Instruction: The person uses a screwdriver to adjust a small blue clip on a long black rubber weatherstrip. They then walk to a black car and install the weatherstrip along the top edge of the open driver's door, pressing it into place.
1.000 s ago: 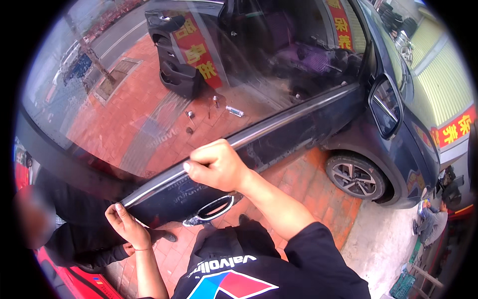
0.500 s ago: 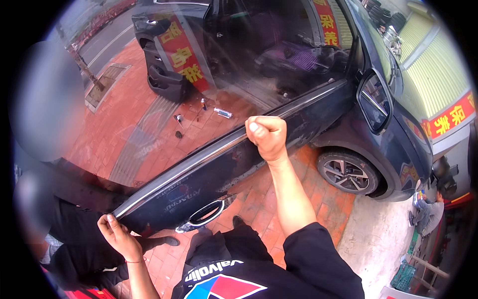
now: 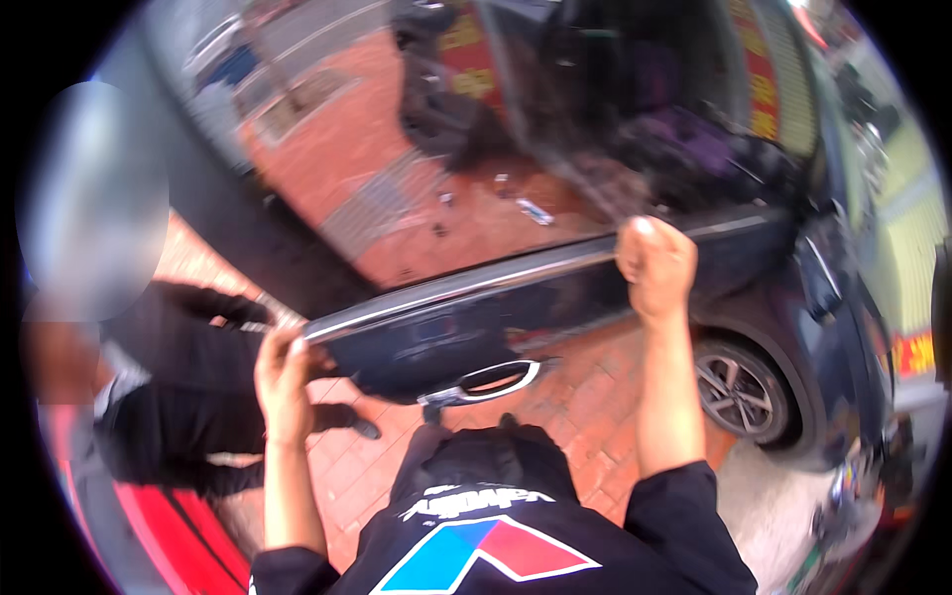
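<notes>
A dark blue car door (image 3: 436, 347) stands open across the view, with a bright chrome trim strip (image 3: 466, 281) along the bottom of its window. My left hand (image 3: 285, 387) is closed at the strip's left end, thumb up by the tip. Farther right, my right hand (image 3: 657, 266) is a fist, thumb side up, set against the strip; I see nothing in it. Its lower side, where it meets the strip, is hidden. Below the strip, between my hands, is the door handle (image 3: 501, 377) with a pale rim. The picture is somewhat blurred.
A person in black (image 3: 188, 377) stands close at my left, beside a red panel (image 3: 188, 526). Right of the door are the side mirror (image 3: 818, 278) and front wheel (image 3: 739, 389). Through the window, a can (image 3: 535, 211) and small items lie on red paving (image 3: 407, 248).
The view has turned, so the door lies more level and farther right. Both hands stay at the chrome strip. The person at left has an arm nearer the door's end.
</notes>
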`<move>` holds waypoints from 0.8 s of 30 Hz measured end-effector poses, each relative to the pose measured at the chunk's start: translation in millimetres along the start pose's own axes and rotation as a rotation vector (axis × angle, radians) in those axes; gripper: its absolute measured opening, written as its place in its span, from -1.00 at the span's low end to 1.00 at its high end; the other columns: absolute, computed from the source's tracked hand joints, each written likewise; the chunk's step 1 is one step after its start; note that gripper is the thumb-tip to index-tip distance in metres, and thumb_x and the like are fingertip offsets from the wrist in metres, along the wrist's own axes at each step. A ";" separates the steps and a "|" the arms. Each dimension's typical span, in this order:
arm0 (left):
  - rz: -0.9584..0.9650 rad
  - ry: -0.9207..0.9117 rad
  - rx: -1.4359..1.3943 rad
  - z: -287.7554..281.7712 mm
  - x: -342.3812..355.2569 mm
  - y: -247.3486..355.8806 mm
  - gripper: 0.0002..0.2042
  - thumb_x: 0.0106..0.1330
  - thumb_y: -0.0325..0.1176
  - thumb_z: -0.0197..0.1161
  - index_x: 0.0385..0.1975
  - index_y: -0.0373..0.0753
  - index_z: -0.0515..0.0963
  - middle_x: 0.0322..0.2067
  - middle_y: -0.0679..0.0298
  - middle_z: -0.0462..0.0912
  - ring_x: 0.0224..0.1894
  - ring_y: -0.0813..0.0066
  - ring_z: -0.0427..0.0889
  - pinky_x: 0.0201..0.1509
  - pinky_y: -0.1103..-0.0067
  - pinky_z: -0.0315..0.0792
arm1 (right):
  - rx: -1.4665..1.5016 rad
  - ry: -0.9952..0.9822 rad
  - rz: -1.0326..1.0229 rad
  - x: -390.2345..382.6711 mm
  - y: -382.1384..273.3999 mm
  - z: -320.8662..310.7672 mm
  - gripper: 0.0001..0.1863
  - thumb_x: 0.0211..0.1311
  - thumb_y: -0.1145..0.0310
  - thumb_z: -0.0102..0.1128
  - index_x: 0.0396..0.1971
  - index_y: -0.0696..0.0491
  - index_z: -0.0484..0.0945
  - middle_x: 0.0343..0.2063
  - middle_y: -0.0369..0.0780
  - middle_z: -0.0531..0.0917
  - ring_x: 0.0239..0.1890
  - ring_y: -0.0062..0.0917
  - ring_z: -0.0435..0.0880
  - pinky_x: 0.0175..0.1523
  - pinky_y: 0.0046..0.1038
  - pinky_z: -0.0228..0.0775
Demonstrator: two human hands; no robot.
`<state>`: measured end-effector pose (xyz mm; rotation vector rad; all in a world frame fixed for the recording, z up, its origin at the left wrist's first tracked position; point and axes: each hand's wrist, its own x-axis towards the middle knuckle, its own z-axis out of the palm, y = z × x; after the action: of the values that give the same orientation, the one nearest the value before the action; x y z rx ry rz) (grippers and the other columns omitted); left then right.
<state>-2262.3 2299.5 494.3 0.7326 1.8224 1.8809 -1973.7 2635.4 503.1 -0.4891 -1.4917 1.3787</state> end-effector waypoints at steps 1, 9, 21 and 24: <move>-0.014 -0.092 -0.055 0.2 9.7 -0.3 -0.86 0.43 -0.41 0.18 -0.14 -0.34 0.50 -0.30 0.21 0.62 -0.33 0.47 0.63 -0.18 0.54 0.55 | 0.032 -0.022 -0.057 -8.9 -7.3 7.3 -0.53 0.44 0.27 0.06 -0.73 0.05 0.26 -0.74 -0.34 0.29 -0.72 -0.72 0.16 -0.64 -0.62 -0.03; -0.128 -0.273 -0.266 -38.5 28.8 -1.0 -0.85 0.36 -0.47 0.31 -0.17 -0.39 0.56 -0.25 0.23 0.64 -0.21 0.51 0.66 -0.04 0.60 0.56 | -0.699 -0.462 -0.649 -64.1 -29.9 203.7 -0.65 -0.09 0.47 0.46 -0.21 0.07 0.64 -0.27 -0.22 0.64 -0.25 -0.32 0.61 -0.12 -0.30 0.48; -0.511 -0.752 -0.954 -26.0 74.9 -52.5 -0.62 0.18 -0.41 0.50 -0.07 -0.29 0.48 -0.22 0.31 0.57 -0.18 0.62 0.57 -0.08 0.64 0.51 | -1.225 -0.427 -0.413 -93.3 -25.2 265.1 -0.75 0.21 0.31 0.36 -0.23 0.14 0.58 -0.23 -0.10 0.58 -0.10 -0.26 0.54 0.17 -0.14 0.39; -0.370 -0.865 -0.923 -18.0 78.1 -63.5 -0.53 0.19 -0.40 0.50 0.08 -0.33 0.49 -0.24 0.31 0.56 -0.21 0.60 0.56 -0.08 0.62 0.51 | -1.123 -0.376 -0.213 -109.4 -33.7 261.8 -0.72 0.33 0.24 0.29 -0.31 0.14 0.46 -0.25 -0.11 0.56 -0.20 -0.41 0.51 -0.01 -0.36 0.38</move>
<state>-2337.9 2338.1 437.3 0.6281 0.4290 1.5255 -2140.4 2405.2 531.9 -0.7322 -2.4972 0.3525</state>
